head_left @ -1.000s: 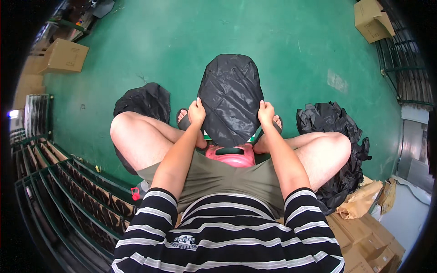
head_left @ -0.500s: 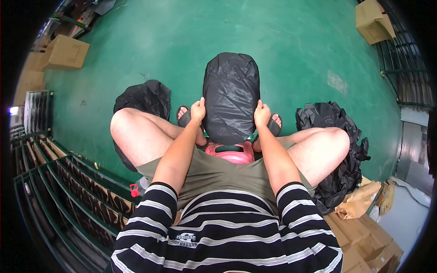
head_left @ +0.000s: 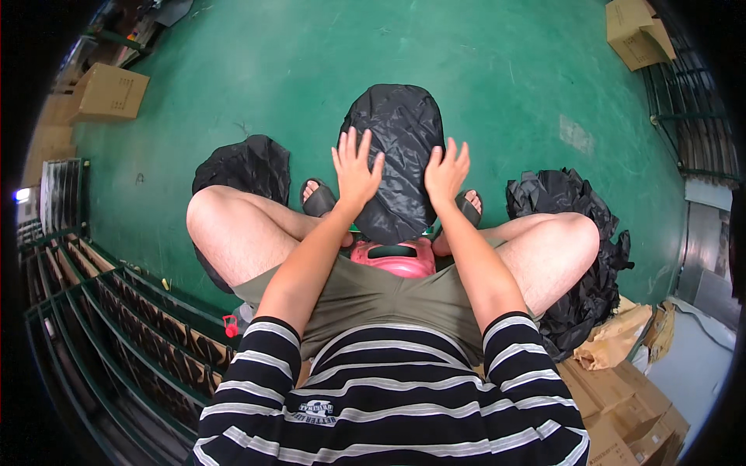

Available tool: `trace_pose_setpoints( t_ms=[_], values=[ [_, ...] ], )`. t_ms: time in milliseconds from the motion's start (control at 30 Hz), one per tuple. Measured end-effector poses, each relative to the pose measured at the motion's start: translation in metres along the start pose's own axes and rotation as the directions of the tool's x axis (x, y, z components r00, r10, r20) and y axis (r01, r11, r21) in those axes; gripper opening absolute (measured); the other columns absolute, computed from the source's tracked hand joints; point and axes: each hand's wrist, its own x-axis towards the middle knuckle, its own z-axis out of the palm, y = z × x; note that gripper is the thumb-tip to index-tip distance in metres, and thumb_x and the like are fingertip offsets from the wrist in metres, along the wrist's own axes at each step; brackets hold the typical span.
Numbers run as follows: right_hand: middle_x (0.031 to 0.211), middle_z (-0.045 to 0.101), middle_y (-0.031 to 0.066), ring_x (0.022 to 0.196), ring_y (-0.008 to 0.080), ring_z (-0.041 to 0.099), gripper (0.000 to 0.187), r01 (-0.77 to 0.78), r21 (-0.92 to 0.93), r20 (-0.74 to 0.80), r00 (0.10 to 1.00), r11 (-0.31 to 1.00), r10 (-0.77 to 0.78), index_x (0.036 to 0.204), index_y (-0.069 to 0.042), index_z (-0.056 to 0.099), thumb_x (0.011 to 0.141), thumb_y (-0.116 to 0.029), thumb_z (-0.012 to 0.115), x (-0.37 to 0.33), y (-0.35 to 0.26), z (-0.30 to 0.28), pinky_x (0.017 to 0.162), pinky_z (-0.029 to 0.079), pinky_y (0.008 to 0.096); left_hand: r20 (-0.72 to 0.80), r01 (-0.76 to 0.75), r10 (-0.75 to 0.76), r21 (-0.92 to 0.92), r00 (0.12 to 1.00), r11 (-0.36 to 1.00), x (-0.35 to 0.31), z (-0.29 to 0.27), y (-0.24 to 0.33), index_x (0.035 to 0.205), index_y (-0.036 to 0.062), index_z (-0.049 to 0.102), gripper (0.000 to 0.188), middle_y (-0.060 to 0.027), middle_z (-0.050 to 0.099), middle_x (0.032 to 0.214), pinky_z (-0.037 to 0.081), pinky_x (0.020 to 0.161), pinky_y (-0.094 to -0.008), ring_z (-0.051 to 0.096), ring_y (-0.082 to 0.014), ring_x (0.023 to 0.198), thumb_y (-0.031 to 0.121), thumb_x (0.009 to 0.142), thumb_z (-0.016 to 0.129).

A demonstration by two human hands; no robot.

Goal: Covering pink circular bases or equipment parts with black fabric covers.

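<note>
Between my feet stands an oval bundle wrapped in wrinkled black fabric (head_left: 402, 147); what is under the fabric is hidden, apart from a sliver of green and white at its near end. My left hand (head_left: 359, 169) rests on the fabric's left side with fingers spread. At the right edge, my right hand (head_left: 447, 172) also has its fingers apart, its thumb side touching the fabric. Neither hand grips it. Close in front of my shorts is a pink plastic stool (head_left: 396, 260) with a slot in it.
Black fabric (head_left: 249, 167) lies beyond my left knee, and a larger crumpled black heap (head_left: 571, 206) by my right. Green metal racks (head_left: 140, 311) stand on the left. Cardboard boxes (head_left: 109, 93) are at the far left, another carton (head_left: 637, 35) far right, more (head_left: 614, 396) at lower right.
Both hands have let go of the bundle's sides and moved farther up it, fingers now spread. The fabric's outline has shifted slightly and looks more wrinkled.
</note>
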Motion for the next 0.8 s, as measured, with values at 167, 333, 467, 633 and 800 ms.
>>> trace_pose_setpoints(
  t_ms=[167,333,467,633,800],
  values=[
    [0.146,0.03,0.0337,0.128,0.0501,0.04,0.068,0.209,0.107,0.254,0.94,0.972,-0.23,0.149,-0.015,0.033,0.092,-0.045,0.057,-0.044,0.011,0.002,0.104,0.038,0.0509,0.146,-0.076,0.075,0.006,0.986,0.997,-0.037,0.01,-0.008,0.144,0.0162,0.044,0.064,-0.0145,0.027,0.155,0.028,0.108,-0.0622,0.022,-0.0395,0.143,0.039,0.088,0.064],
    [0.142,0.035,0.0327,0.121,0.0504,0.047,0.075,0.132,0.084,0.3,0.942,0.988,-0.151,0.151,-0.02,0.028,0.09,-0.046,0.061,-0.047,0.012,-0.002,0.096,0.046,0.0496,0.123,-0.096,0.098,-0.017,0.988,0.995,-0.041,0.009,-0.005,0.143,0.0155,0.045,0.064,-0.0158,0.028,0.155,0.034,0.107,-0.0561,0.025,-0.0421,0.142,0.037,0.087,0.067],
    [0.142,0.034,0.0335,0.124,0.0497,0.045,0.076,0.085,0.183,0.335,0.931,0.979,-0.144,0.151,-0.021,0.028,0.088,-0.047,0.062,-0.048,0.015,-0.005,0.099,0.044,0.0495,0.121,-0.052,0.053,-0.01,0.991,0.999,-0.048,0.008,-0.001,0.143,0.0159,0.045,0.066,-0.0165,0.028,0.154,0.04,0.103,-0.0519,0.026,-0.0447,0.14,0.04,0.085,0.067],
    [0.147,0.026,0.0331,0.13,0.0508,0.037,0.071,0.114,0.129,0.325,0.934,0.985,-0.151,0.148,-0.016,0.034,0.089,-0.044,0.062,-0.041,0.008,-0.005,0.105,0.035,0.0546,0.125,-0.049,0.055,-0.046,0.991,0.998,-0.048,0.008,-0.007,0.144,0.017,0.043,0.071,-0.015,0.026,0.155,0.032,0.107,-0.0579,0.023,-0.0426,0.142,0.043,0.083,0.068],
    [0.151,0.021,0.0296,0.137,0.046,0.026,0.05,0.167,0.165,0.056,0.982,0.972,-0.178,0.133,-0.006,0.047,0.093,-0.035,0.057,0.017,-0.027,-0.007,0.111,0.023,0.0545,0.026,0.066,-0.065,-0.029,0.998,0.997,-0.028,-0.007,0.022,0.132,0.0106,0.049,0.07,-0.0166,0.035,0.146,0.007,0.111,-0.0678,0.025,-0.0358,0.141,0.047,0.077,0.072]
  ],
)
